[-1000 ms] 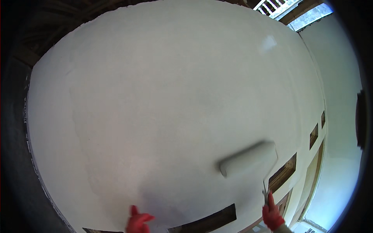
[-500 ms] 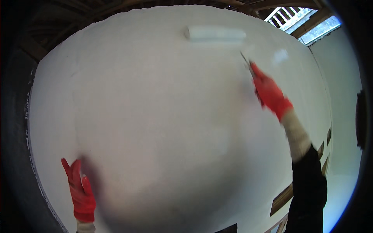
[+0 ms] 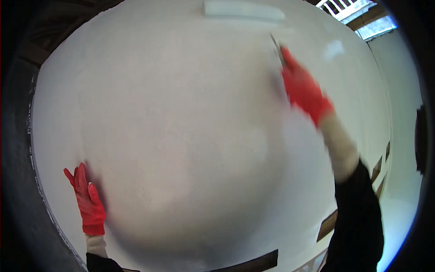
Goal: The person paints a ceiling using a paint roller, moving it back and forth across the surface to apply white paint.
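A white paint roller point(image 3: 244, 10) lies against the pale wall point(image 3: 181, 113) near the upper edge of the view. Its thin metal frame and handle run down into my right hand point(image 3: 304, 86), red-gloved and closed around the grip, slightly blurred. My right arm reaches up from the lower right in a black sleeve with a beige cuff. At the lower left is my left hand point(image 3: 88, 199), also in a red glove. Its fingers are stretched and somewhat apart, holding nothing, close to the wall or touching it; contact is hard to tell.
Dark timber point(image 3: 34, 52) borders the wall at the upper left, with a dark side surface below. A bright opening with white balusters point(image 3: 337, 7) shows at the upper right. Another pale wall point(image 3: 401, 81) meets this one at right. Dark rectangular openings point(image 3: 327, 225) sit low.
The whole view has shifted, so the wall's upper edge has partly left the frame. Roller and both hands appear higher and slightly farther left. The right hand still grips the roller.
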Available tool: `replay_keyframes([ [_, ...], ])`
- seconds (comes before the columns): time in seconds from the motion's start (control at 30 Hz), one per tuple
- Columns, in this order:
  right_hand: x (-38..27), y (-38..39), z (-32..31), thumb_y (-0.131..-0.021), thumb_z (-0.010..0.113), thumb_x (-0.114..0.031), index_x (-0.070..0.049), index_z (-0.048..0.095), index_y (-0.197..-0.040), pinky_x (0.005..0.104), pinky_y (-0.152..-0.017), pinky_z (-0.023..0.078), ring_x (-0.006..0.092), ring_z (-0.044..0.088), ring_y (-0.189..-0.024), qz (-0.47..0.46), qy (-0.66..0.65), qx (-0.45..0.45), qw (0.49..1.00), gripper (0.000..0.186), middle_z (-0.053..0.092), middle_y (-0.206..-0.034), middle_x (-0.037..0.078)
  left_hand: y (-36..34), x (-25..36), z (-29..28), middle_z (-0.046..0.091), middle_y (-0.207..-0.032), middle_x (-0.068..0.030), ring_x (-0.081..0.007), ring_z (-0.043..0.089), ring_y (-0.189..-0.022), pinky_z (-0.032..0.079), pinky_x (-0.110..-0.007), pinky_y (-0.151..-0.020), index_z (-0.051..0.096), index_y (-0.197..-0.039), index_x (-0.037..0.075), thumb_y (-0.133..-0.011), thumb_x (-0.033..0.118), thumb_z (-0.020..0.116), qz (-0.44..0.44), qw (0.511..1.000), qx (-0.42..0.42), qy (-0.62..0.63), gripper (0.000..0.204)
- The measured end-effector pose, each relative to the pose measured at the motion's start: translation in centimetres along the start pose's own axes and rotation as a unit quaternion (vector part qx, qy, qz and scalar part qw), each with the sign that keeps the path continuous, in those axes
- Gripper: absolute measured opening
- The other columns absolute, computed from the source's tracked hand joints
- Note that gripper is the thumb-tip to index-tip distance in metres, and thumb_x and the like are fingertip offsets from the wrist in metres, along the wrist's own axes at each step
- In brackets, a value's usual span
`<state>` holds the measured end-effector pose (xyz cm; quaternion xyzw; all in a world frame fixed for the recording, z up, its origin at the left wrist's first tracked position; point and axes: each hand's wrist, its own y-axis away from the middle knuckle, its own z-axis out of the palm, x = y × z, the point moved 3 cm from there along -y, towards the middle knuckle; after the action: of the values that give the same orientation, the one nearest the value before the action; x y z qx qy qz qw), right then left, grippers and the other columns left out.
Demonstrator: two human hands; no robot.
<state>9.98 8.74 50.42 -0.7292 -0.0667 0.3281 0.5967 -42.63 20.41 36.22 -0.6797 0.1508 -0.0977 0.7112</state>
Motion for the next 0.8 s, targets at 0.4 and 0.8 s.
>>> replay_keyframes([
  [0.4, 12.7, 55.7, 6.2, -0.081, 0.054, 0.0, 0.002, 0.028, -0.143, 0.0395, -0.077, 0.051, 0.0385, 0.065, -0.093, 0.21, 0.089, -0.105, 0.968, 0.068, 0.062, -0.1, 0.03, 1.3, 3.2, 2.5, 0.043, -0.138, -0.0211, -0.0481, 0.022, -0.136, 0.022, -0.052, -0.11, 0.044, -0.134, 0.0, -0.093, 0.021, 0.045, 0.177, 0.975, 0.016, 0.135, 0.046],
  [0.8, 0.6, 16.6, 8.5, -0.089, 0.046, -0.015, -0.024, 0.033, -0.145, 0.0363, -0.056, 0.051, 0.0229, 0.056, -0.059, 0.198, -0.013, 0.064, 0.978, 0.058, 0.061, -0.088, 0.017, 10.3, 26.4, 3.8, 0.062, -0.105, -0.0137, -0.0293, 0.059, -0.108, 0.045, -0.037, -0.091, 0.053, -0.117, 0.005, -0.093, 0.018, 0.056, 0.047, 0.654, -0.402, 0.639, 0.028],
])
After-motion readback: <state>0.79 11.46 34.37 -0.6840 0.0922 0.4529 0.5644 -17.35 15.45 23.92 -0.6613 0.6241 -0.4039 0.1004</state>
